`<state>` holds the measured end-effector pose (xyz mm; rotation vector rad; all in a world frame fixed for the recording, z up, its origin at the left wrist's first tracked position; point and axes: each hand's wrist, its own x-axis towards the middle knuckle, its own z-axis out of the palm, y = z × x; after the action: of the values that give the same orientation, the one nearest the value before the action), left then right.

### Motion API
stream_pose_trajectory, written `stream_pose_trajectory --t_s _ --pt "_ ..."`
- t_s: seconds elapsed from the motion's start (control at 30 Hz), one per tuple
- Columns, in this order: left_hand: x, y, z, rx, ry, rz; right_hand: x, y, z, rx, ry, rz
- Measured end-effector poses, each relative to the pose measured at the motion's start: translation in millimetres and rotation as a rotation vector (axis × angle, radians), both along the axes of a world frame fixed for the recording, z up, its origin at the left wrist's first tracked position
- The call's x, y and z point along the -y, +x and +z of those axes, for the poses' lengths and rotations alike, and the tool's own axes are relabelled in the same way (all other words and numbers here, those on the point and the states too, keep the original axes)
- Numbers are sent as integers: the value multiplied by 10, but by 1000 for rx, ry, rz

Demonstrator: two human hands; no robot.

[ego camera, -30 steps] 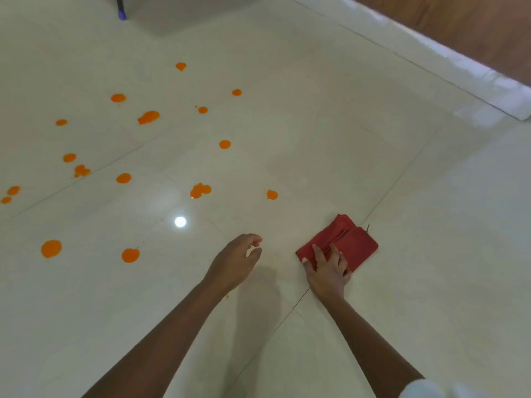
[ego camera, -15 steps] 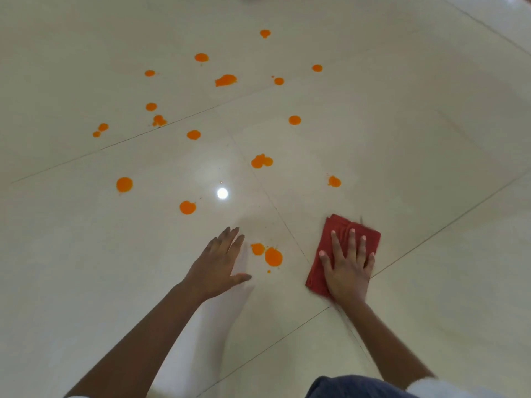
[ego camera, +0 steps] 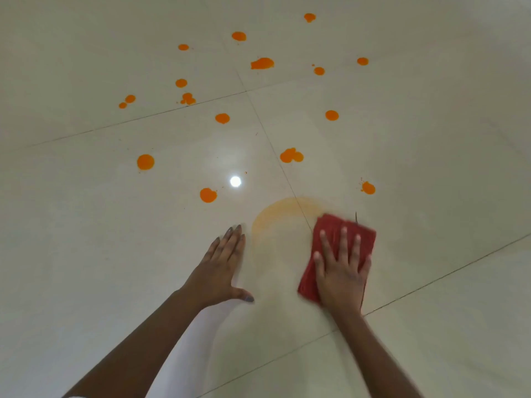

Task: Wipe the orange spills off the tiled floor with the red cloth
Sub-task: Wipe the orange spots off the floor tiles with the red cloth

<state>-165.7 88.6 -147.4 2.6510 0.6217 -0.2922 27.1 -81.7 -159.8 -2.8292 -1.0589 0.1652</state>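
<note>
The red cloth [ego camera: 333, 224] lay folded on the tiled floor [ego camera: 431, 168], with the right hand [ego camera: 340, 274] pressed flat on it, fingers straight and spread. Just left of it a pale orange smear [ego camera: 273, 215] curved over the tile (a thin arc, faint beside the drops). Beyond the smear the left hand [ego camera: 221, 268] rested flat on the floor, fingers straight and together, thumb out. Bright orange spills [ego camera: 291, 155] dotted the tiles farther ahead, the nearest splat [ego camera: 368, 188] near the cloth's far edge.

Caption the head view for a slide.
Right hand presses red cloth beside faint orange smear; orange spills dot the tiled floor.
</note>
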Motion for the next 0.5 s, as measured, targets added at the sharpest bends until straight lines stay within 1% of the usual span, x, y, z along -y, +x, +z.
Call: stream_pose_trajectory --t_s 0.03,0.1,0.17,0.2,0.23,0.27,0.3,0.37,0.43,0.47,0.5 --pt "-2 1 -11 1 3 7 110 -280 22 11 11 29" --pt "9 -12 -30 -5 10 12 70 -741 16 -16 47 269" --pt "-11 -41 -42 2 1 43 -393 -704 -6 -45 96 551" --pt "-32 -63 -54 3 -1 60 -679 -530 -30 -22 85 621" --pt "-60 -84 -61 -3 5 68 -921 -300 -29 -4 50 611" --pt "-86 -105 -61 -6 20 69 -1062 -36 -33 36 22 520" --pt "-104 -124 -70 -6 31 65 -1085 228 -35 64 -4 395" --pt "-111 -132 -75 -11 22 54 -790 555 -45 8 -35 132" --pt "-78 -112 -77 -9 14 71 -350 366 -3 -26 19 -57" --pt "-61 -97 -87 0 10 80 -184 77 37 -12 28 -54" --pt "-55 -94 -95 11 8 84 -97 -257 41 -5 43 28"
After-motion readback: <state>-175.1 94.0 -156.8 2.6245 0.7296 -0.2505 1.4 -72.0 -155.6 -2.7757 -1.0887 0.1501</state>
